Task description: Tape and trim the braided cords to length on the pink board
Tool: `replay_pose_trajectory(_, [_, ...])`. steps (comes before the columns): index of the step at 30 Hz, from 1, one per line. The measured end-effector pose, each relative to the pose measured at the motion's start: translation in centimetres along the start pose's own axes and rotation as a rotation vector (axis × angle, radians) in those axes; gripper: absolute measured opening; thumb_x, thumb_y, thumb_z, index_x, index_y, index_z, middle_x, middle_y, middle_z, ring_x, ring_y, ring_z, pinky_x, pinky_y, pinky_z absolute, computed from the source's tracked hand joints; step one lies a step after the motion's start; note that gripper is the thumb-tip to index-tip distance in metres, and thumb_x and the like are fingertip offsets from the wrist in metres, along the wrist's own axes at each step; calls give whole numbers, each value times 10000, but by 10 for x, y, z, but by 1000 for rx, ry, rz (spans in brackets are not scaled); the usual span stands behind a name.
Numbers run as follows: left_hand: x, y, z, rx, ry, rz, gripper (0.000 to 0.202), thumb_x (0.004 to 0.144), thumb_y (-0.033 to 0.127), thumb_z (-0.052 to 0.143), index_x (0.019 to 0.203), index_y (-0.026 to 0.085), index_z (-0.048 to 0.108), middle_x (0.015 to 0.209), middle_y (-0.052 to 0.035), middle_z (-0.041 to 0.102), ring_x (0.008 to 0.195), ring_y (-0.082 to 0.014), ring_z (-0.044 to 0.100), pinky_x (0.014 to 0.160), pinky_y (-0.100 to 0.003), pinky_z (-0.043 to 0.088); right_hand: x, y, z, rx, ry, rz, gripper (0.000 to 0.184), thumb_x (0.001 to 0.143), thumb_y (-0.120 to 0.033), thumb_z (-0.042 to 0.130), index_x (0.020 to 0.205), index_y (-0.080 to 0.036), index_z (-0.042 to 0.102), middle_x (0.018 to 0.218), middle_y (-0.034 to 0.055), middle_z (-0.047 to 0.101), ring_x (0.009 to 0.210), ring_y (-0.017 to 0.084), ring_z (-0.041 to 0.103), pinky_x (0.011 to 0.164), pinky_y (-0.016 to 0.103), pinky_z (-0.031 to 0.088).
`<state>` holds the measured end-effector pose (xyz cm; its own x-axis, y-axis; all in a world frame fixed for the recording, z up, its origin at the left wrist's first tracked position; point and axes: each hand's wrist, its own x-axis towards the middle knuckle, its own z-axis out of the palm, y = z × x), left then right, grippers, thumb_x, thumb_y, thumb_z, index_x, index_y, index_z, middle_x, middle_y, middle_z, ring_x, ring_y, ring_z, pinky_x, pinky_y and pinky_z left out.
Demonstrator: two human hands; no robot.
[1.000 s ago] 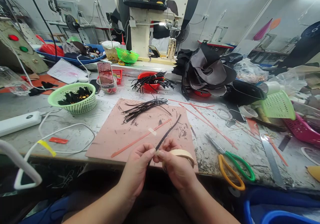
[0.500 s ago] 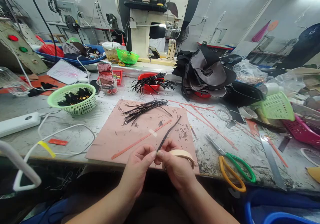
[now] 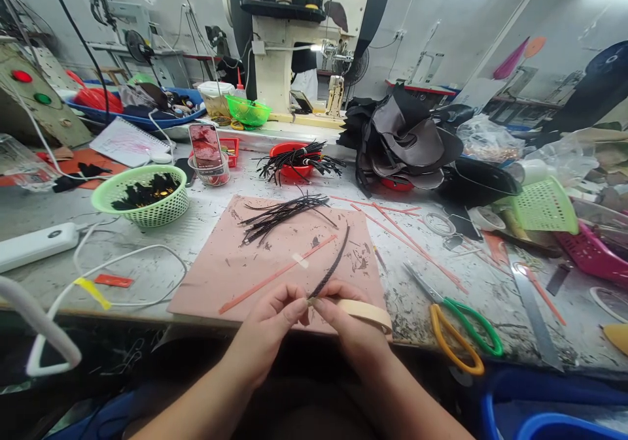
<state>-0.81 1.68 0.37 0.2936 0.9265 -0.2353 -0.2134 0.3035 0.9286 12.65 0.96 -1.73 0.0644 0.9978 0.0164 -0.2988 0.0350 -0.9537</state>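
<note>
head view: left fingers point(image 3: 296, 308) and right fingers point(image 3: 326, 310) pinch braided cord point(image 3: 335, 263); it extends forward.

Bare left hand point(image 3: 269, 325), bare right hand point(image 3: 358, 329), bare forearms point(image 3: 206, 388), dark clothing point(image 3: 304, 414)

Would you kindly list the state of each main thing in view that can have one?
Dark braided cord: near end pinched between left hand and right hand.
Beige ring-shaped tape roll: held in the right hand.
Orange-and-green-handled metal scissors: lying, blades apparently nearly closed.
Rectangular phone: propped upright, screen lit.
Pale green round plastic basket: partly filled with black pieces.
Round red plastic bowl: heaped with black cords.
</note>
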Motion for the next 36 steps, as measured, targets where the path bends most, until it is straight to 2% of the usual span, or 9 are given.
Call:
replay_pose_trajectory(5, [1, 2, 2, -127, -36, -136, 268, 626, 343, 714, 544, 165, 530, 499, 30, 494, 482, -84, 395, 503, -212, 323, 0, -7, -3, -12, -95, 117, 118, 638, -277, 707, 751, -242, 718, 756, 6, 682, 753, 174, 602, 729, 298, 467])
replay_pose_trajectory(10, [0, 1, 6, -216, -29, -222, 297, 577, 347, 755, 580, 173, 514, 427, 54, 496, 396, -62, 397, 442, -188, 293, 2, -8, -8, 3, -175, 95, 69, 664, -268, 684, 706, -214, 679, 696, -12, 632, 680, 143, 576, 653, 262, 458])
replay_pose_trajectory(13, [0, -1, 6, -133, 10, -167, 270, 597, 358, 739, 581, 169, 546, 461, 41, 527, 416, -74, 442, 458, -199, 339, 4, -7, -11, -85, -173, 31, 53, 662, -245, 673, 695, -206, 661, 674, -15, 614, 654, 135, 560, 614, 248, 451])
replay_pose_trajectory(16, [0, -2, 4, 50, 31, -54, 201, 612, 327, 726, 607, 166, 606, 540, 23, 564, 477, -101, 501, 520, -229, 396, 6, -8, -12, -182, -167, 25, 53, 654, -233, 665, 640, -195, 630, 629, -15, 588, 611, 133, 534, 565, 249, 445])
replay_pose_trajectory(20, [-1, -2, 2, 154, 21, -3, 187, 661, 337, 679, 608, 163, 636, 542, 9, 563, 501, -114, 507, 510, -231, 384, 5, -16, -12, -246, -191, 16, 49, 691, -231, 641, 661, -207, 609, 665, -5, 586, 661, 155, 553, 619, 288, 463])
replay_pose_trajectory(28, [-2, -1, 8, -198, -18, -180, 228, 583, 322, 748, 555, 145, 606, 482, 16, 536, 444, -68, 434, 438, -181, 320, 11, -27, -18, -282, -298, -117, 53, 716, -203, 608, 734, -203, 657, 687, 2, 558, 629, 142, 527, 590, 284, 425])
replay_pose_trajectory(33, [0, -1, 9, -289, -120, -251, 258, 581, 349, 755, 613, 123, 635, 444, 26, 502, 374, -41, 377, 390, -173, 254, 12, -24, -18, -129, -420, -26, 86, 752, -258, 597, 791, -199, 646, 775, 1, 531, 665, 111, 537, 614, 243, 447])
replay_pose_trajectory(36, [0, -2, 10, -317, -160, -247, 280, 595, 365, 748, 592, 116, 621, 418, 31, 487, 341, -32, 361, 377, -175, 223, 13, -22, -17, -66, -419, -14, 77, 737, -271, 622, 738, -194, 621, 759, -2, 542, 693, 113, 554, 640, 229, 458])
